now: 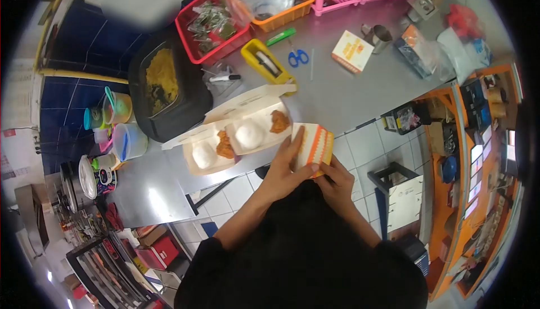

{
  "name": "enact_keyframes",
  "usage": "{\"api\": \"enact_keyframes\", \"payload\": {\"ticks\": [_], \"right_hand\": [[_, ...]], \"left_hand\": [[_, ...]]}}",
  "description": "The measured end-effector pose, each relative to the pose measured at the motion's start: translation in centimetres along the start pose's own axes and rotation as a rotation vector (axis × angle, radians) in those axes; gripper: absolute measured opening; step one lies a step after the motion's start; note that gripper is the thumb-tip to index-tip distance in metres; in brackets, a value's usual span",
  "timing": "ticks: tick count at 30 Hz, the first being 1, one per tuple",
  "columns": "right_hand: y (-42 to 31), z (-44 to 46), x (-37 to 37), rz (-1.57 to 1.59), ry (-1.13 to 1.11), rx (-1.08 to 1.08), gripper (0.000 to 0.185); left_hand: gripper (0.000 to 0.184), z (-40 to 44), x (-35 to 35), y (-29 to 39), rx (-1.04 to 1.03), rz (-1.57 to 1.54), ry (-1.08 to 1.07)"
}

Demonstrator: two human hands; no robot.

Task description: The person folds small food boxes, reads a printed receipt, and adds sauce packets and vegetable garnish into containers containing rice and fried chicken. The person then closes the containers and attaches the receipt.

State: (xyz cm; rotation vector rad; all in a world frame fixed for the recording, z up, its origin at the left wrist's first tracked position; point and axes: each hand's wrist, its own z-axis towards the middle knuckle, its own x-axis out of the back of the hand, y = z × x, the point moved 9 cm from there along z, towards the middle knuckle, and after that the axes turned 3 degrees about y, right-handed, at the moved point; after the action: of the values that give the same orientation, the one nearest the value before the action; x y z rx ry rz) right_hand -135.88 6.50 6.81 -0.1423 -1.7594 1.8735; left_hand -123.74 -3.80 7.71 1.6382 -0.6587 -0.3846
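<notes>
Orange-and-white cardboard box [319,146], held between left hand [284,168] and right hand [336,182], looks closed; two cream cardboard boxes [242,106] near the steel surface's [346,95] front edge are filled, not yet closed.

Bare counter [351,96] lay betw. white carton [353,51] & near edge, enough room to pass; scissors [298,57] bordered it on L. Raised box lids [239,105] barred low way twd black tub [197,98].
</notes>
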Motion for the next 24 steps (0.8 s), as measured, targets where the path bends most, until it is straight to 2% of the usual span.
{"api": "enact_keyframes", "payload": {"ticks": [2,6,8,11,13,14,15,16,17,18,20,21,22,23,24], "right_hand": [[0.6,0.7,2.9,0.021,0.026,-0.036,0.036],[1.4,2.3,6.6,-0.058,0.106,-0.066,0.032],[1.9,3.0,8.0,-0.062,0.111,-0.082,0.032],[3.1,4.7,8.2,-0.073,-0.01,-0.084,0.036],[4.9,5.4,6.7,0.556,-0.203,-0.272,0.055],[6.1,5.6,7.3,0.562,-0.222,-0.261,0.055],[9.5,5.1,7.6,0.816,-0.248,-0.495,0.063],[10.4,5.2,7.7,0.949,-0.288,-0.596,0.069],[11.2,5.2,7.9,1.075,-0.318,-0.707,0.075],[11.5,5.8,7.9,1.074,-0.36,-0.71,0.075],[13.8,6.3,7.9,0.421,-0.581,-0.744,0.073],[14.8,6.2,7.9,0.413,-0.577,-0.751,0.077],[15.0,6.0,7.6,0.409,-0.598,-0.742,0.077],[15.2,6.3,7.9,0.5,-0.517,-0.741,0.078],[15.3,6.7,8.2,0.589,-0.431,-0.742,0.08]], "left_hand": [[0.092,1.7,-3.8,1.1,0.013,0.088,-0.12],[0.093,4.4,-7.0,0.9,0.061,0.08,-0.122],[0.094,5.2,-7.9,2.0,-0.026,0.124,-0.076],[0.094,6.2,-8.6,2.3,-0.033,0.1,-0.005],[0.094,6.3,-7.9,2.2,-0.069,0.245,0.075],[0.094,6.1,-7.7,2.4,-0.072,0.25,0.097],[0.092,5.9,-8.2,3.3,-0.163,0.504,0.071],[0.09,5.7,-8.7,3.8,-0.245,0.761,0.049],[0.088,5.2,-9.6,3.9,-0.344,0.789,-0.012],[0.088,5.1,-9.5,3.1,-0.328,0.799,0.023],[0.083,5.2,-11.4,0.5,-0.406,0.573,-0.139],[0.066,6.4,-10.5,-3.4,-0.398,0.368,-0.064],[0.055,7.6,-8.2,-9.1,-0.144,0.03,0.131],[0.045,7.8,-6.6,-13.7,0.108,-0.316,0.316],[0.047,7.7,-3.4,-13.1,0.089,-0.116,0.461]]}}
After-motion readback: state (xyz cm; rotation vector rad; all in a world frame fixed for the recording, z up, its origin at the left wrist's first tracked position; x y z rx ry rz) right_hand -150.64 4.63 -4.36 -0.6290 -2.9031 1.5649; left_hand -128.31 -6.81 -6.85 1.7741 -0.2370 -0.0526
